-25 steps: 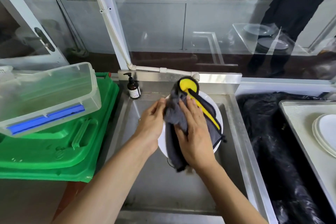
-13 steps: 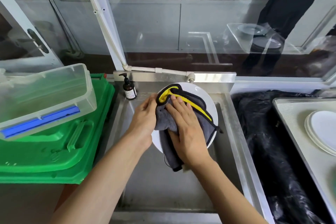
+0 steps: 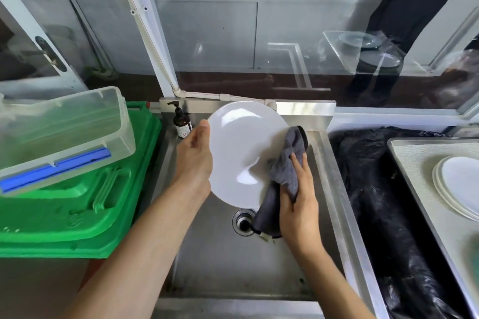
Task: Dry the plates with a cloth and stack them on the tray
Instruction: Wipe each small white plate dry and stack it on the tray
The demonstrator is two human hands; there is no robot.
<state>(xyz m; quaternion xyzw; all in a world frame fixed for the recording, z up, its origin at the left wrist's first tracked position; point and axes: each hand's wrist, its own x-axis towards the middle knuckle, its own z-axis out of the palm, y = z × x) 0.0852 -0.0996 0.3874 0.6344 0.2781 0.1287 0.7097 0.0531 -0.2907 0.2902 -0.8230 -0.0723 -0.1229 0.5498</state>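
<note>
- Head view: plate [image 3: 243,153] tilted over sink [image 3: 220,261], left hand [image 3: 195,160] clasping its rim, right hand [image 3: 298,199] gripping cloth [image 3: 285,168] against the right edge.
- Risk: slipping from a one-sided hold, dropping into steel.
- Tray [image 3: 414,160] well apart, stack [image 3: 456,184] waiting.

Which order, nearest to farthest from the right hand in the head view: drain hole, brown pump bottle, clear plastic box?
From the right hand, holding the grey cloth:
1. Round metal drain hole, just left, in the sink floor.
2. Brown pump bottle, back-left sink corner.
3. Clear plastic box, far left.
</note>
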